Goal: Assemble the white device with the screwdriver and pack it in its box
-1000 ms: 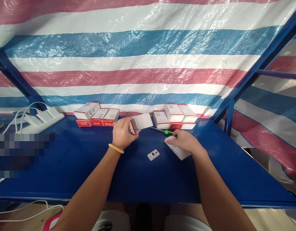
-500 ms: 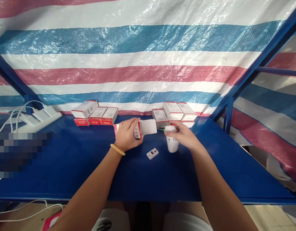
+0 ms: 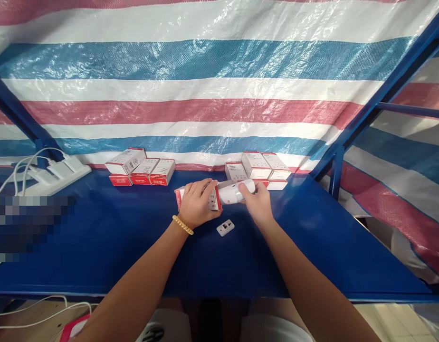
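My left hand [image 3: 198, 203] is wrapped over a small red-and-white cardboard box [image 3: 214, 199] lying on the blue table. In my right hand [image 3: 258, 199] is a white rounded plastic device [image 3: 231, 193], held on its side. Its far end meets the right-hand opening of the box; whether it is inside cannot be made out. The box's flap shows partly behind the device. Below the two hands, a small white plate with dark sockets [image 3: 225, 228] lies flat on the table.
Stacked red-and-white boxes [image 3: 144, 167] stand at the back left, with another stack [image 3: 257, 166] at the back right. A white power strip [image 3: 62, 176] with plugged-in adapters and cables lies far left. Blue metal posts [image 3: 336, 173] and striped sheeting [image 3: 205, 111] bound the table [image 3: 233, 268].
My right hand has moved left and turned the white device from upright onto its side, bringing it to the box opening. My left hand and the box have shifted slightly right.
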Action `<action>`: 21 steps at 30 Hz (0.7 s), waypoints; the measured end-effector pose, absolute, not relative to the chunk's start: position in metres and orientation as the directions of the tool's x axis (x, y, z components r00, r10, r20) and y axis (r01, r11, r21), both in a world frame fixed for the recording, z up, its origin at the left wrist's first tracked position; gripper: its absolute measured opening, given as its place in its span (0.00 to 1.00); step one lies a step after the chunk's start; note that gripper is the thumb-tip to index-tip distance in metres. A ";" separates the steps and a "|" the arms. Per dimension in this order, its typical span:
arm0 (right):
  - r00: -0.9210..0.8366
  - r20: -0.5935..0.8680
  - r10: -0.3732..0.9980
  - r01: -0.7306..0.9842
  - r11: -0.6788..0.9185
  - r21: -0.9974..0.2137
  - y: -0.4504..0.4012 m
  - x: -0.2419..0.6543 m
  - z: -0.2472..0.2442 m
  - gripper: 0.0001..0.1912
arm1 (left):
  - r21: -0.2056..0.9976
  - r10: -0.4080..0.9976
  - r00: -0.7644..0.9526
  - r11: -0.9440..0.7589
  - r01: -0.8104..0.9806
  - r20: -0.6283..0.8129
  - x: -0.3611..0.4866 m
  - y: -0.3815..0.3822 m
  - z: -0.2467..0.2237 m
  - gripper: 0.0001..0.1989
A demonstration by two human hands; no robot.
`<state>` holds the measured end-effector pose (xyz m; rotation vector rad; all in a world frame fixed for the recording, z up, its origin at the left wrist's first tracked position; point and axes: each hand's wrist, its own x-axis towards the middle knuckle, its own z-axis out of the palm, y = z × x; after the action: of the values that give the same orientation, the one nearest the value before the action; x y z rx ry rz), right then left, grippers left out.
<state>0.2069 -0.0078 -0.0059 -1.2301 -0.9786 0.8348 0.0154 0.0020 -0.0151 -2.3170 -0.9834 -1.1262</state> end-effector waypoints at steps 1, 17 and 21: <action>0.373 0.174 0.911 0.083 0.154 -0.985 -0.009 0.206 -0.007 0.27 | -0.038 0.425 0.438 -0.682 0.731 0.792 0.016 0.002 -0.016 0.35; -0.200 0.269 0.942 0.508 0.335 -0.793 -0.020 0.203 -0.015 0.35 | 0.015 0.448 0.350 -0.632 0.774 0.823 0.017 0.001 -0.016 0.32; -0.279 0.267 0.922 0.561 0.382 -0.734 -0.022 0.202 -0.020 0.38 | -0.003 0.415 0.368 -0.660 0.751 0.832 0.016 0.002 -0.016 0.32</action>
<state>0.2020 -0.0223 -0.0196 -1.2731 -1.9618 0.6773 0.0158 0.0016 -0.0160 -2.2519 -1.0164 -1.2025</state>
